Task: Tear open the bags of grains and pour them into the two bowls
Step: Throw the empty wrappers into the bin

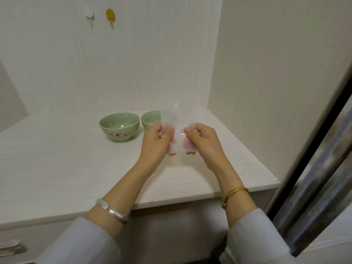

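Both of my hands hold one clear plastic bag (178,119) upright above the white counter (57,164). My left hand (155,143) pinches its left side and my right hand (202,141) pinches its right side, thumbs near the middle. The bag looks nearly see-through; I cannot tell whether grains are inside. Two green bowls stand behind the hands: the left bowl (119,126) with a pink flower pattern shows fully, and the right bowl (150,120) is partly hidden by my left hand and the bag. Both bowls look empty.
The counter sits in a white alcove with walls at the back and right. Two hooks (110,17) hang on the back wall. The counter's front edge runs under my forearms. A dark door frame (304,168) stands at the right.
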`<state>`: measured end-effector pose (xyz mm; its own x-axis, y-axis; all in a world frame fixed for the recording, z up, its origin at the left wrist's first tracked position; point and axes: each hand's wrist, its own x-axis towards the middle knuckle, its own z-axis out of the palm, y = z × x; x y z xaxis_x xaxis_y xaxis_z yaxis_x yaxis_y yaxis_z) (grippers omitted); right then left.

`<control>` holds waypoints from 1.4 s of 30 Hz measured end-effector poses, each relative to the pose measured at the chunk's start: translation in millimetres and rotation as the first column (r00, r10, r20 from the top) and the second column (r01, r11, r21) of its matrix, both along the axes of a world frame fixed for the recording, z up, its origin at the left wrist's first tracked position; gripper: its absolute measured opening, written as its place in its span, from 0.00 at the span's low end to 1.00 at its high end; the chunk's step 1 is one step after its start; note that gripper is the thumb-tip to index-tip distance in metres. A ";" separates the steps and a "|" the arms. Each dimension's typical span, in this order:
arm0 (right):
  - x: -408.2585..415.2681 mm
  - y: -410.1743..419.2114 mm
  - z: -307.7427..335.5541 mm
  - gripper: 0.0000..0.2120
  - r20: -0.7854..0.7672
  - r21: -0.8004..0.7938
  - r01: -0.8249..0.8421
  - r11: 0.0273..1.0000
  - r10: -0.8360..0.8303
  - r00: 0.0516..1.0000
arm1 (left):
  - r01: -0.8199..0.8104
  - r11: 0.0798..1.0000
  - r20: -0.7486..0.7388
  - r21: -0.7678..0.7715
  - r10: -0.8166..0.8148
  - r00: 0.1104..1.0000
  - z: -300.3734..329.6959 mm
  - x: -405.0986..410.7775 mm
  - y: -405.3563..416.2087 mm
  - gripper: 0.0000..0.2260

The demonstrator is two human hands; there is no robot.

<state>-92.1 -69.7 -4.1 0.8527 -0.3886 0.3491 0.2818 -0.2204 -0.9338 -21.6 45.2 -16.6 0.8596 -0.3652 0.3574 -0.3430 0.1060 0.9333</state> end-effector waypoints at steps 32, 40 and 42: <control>-129.2 -33.9 5.0 0.17 -0.007 0.298 0.081 0.951 -0.083 0.997 | 0.390 0.796 -0.235 -0.464 -0.535 0.812 -4.4 -112.3 -40.2 0.21; -210.8 -54.1 -8.3 0.19 -0.169 -0.015 0.183 0.983 -0.183 0.969 | 0.512 0.829 -0.089 -0.224 -0.541 0.836 -27.6 -168.9 -53.2 0.11; -231.5 -57.7 -14.6 0.20 -0.206 -0.013 0.222 0.975 -0.220 0.954 | 0.546 0.823 -0.078 -0.159 -0.561 0.824 -36.6 -185.9 -57.3 0.14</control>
